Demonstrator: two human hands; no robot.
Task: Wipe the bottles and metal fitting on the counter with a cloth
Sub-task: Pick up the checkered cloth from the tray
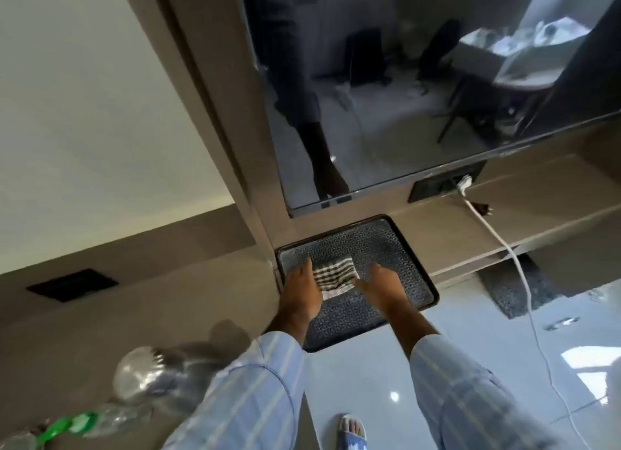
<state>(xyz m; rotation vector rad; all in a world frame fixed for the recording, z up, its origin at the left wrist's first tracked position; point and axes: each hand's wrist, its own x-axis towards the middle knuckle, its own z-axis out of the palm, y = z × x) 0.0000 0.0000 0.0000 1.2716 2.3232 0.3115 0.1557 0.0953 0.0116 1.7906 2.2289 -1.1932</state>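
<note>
So the bottles [141, 379] sit near you on the counter [100, 322], blurry and not wiped yet; I can't spot the fitting. You're at the cloth stage, I'd say. Further out, both hands are spread open on the tray [416, 275], left hand [300, 293] and right hand [381, 288] touching the checked cloth [334, 276] between them. Next you'd need to close on it.
</note>
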